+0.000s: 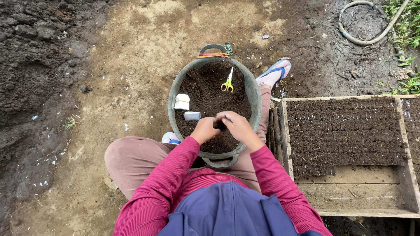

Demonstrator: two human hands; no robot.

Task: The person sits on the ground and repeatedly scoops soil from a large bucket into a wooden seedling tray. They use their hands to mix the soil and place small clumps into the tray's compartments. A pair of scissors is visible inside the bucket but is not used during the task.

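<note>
Here the left hand (204, 130) and right hand (235, 124) meet over the soil tub (253, 94), pinching something small and dark; what it is I cannot tell. Packing looks underway, and next likely needs a steady carry to the wooden tray (409, 175).

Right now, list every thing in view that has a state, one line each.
Tub: upright, partly filled with dark soil.
Scissors: closed, lying flat on the soil.
Two white packets: lying on the soil by the tub's left wall.
Left hand: curled shut over the soil, contents hidden.
Right hand: curled against the left hand.
Wooden tray: upper part packed with soil blocks, lower part bare.
Hose: looped on the ground.
</note>
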